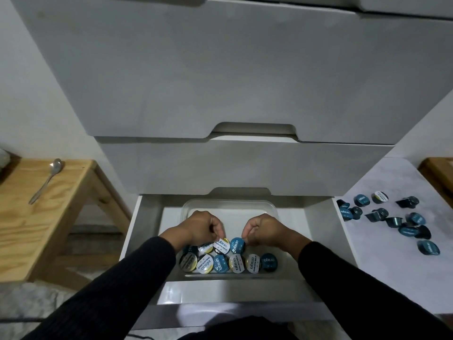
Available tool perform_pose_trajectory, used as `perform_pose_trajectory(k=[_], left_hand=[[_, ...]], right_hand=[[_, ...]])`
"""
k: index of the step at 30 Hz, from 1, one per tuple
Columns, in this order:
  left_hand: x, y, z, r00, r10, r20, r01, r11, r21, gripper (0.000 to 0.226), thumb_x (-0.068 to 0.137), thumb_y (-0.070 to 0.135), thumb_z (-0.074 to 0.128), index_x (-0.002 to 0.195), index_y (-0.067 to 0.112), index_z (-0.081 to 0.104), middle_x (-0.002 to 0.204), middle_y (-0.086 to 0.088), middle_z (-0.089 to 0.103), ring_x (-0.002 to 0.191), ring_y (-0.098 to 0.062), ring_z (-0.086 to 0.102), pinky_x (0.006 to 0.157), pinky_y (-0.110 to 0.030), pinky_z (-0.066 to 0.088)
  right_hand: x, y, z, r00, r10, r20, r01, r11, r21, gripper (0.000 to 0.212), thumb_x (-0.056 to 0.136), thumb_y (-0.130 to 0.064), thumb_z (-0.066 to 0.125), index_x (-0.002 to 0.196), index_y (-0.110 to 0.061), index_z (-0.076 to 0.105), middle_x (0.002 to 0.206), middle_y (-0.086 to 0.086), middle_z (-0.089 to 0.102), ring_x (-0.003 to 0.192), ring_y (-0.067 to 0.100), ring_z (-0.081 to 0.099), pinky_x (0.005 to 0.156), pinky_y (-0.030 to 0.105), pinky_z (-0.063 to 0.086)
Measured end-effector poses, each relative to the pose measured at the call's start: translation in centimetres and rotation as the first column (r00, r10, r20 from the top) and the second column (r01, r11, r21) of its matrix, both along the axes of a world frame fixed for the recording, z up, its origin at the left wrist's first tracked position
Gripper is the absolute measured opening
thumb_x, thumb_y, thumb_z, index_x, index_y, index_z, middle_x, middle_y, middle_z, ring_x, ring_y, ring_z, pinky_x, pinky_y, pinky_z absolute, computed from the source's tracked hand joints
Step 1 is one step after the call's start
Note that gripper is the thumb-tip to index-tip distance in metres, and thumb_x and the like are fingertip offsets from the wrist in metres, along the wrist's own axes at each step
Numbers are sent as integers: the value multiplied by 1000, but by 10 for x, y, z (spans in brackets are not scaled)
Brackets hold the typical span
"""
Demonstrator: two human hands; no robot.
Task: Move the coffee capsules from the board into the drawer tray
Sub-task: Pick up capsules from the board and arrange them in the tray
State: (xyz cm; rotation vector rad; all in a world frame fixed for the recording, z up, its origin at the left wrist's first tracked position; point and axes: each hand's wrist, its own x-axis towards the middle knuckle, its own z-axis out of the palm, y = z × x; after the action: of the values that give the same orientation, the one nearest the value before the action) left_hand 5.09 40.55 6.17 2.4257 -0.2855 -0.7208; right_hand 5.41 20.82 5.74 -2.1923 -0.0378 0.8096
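In the tray [270, 209], down in the open drawer [316, 246], we have a front row of capsules [220, 262] lined up on edge against the near wall, lids toward us, and a second row started behind it. Our left hand [203, 228] has its fingers curled down on a white-lidded capsule [221, 242], pinching its upper rim. Our right hand [263, 229] does the same with a blue-lidded capsule [237, 245] just beside it. Both capsules look seated among the others, so we judge this to be the moment of setting them in, not lifting them out.

The far half of the tray is bare, so room is not the worry.

To the right, on the pale board [382, 266], a loose scatter of capsules [392, 217] is left, mostly blue with one white lid among them, some upright, some tipped on their sides, a few touching. By our count the number in the tray and the number on the board are close, so we put the job at roughly half done.

What remains, as we see it: let go, reach right, and bring the rest over in pairs.

Off to the left, a spoon [46, 180] lies on a wooden bench [36, 229], no part of this.
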Motion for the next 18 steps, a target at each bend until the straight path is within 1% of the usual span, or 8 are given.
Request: perform_pose_trajectory(k=[1,3,5,8,10,12,16,18], left_hand=[[-1,0,1,1000,5,-1,-5,1000,-2,19,80,3,63,84,19,72,71,21,60,73,5,55,74,-11,43],[-3,-1,4,1000,13,11,-13,1000,6,16,82,6,62,88,18,71,78,15,63,81,-1,58,81,-15,44],[-6,-3,8,999,17,45,-19,999,45,16,86,11,59,96,19,69,91,8,66,90,-6,58,85,-16,43],[-13,-8,13,994,33,102,-49,985,163,27,90,20,51,115,18,61,118,-3,62,107,-16,57,93,-24,44],[-20,-12,17,986,48,158,-84,970,229,36,92,24,47,127,16,52,129,-7,55,117,-22,53,98,-30,44],[-29,-19,23,971,99,219,-151,960,235,40,93,25,45,132,15,45,135,-7,49,123,-22,48,100,-31,43],[-51,-31,33,889,189,417,-294,934,204,41,96,24,39,135,13,38,139,-4,43,127,-19,42,99,-26,39],[-59,-36,35,841,228,491,-352,920,175,43,97,25,37,138,13,34,141,-3,40,129,-16,39,101,-22,36]], right_hand=[[-1,0,1,1000,1,8,-1,1000,-1,18,73,2,68,67,-14,65,67,3,62,62,11,57,68,27,53],[-3,3,3,998,13,54,-12,1000,-23,10,75,-2,66,77,-12,68,79,5,66,67,9,58,66,20,51],[-6,7,6,989,38,145,-30,998,-60,14,79,-10,63,92,-9,69,97,7,69,79,9,59,68,14,47],[-12,17,14,966,93,243,-66,991,-117,28,87,-21,54,112,-10,62,118,8,64,104,17,59,86,21,45],[-20,24,17,937,148,315,-89,977,-195,37,91,-27,49,125,-12,52,129,8,56,117,20,52,97,28,42],[-28,29,20,888,190,418,-76,959,-274,42,93,-29,44,132,-13,45,137,8,47,125,22,45,104,32,37],[-43,30,22,742,248,622,-4,930,-367,43,95,-27,38,134,-9,40,136,8,45,129,21,38,104,27,31],[-50,30,25,650,232,724,81,926,-370,42,87,-26,39,121,-5,54,120,9,59,117,22,53,96,24,43]])
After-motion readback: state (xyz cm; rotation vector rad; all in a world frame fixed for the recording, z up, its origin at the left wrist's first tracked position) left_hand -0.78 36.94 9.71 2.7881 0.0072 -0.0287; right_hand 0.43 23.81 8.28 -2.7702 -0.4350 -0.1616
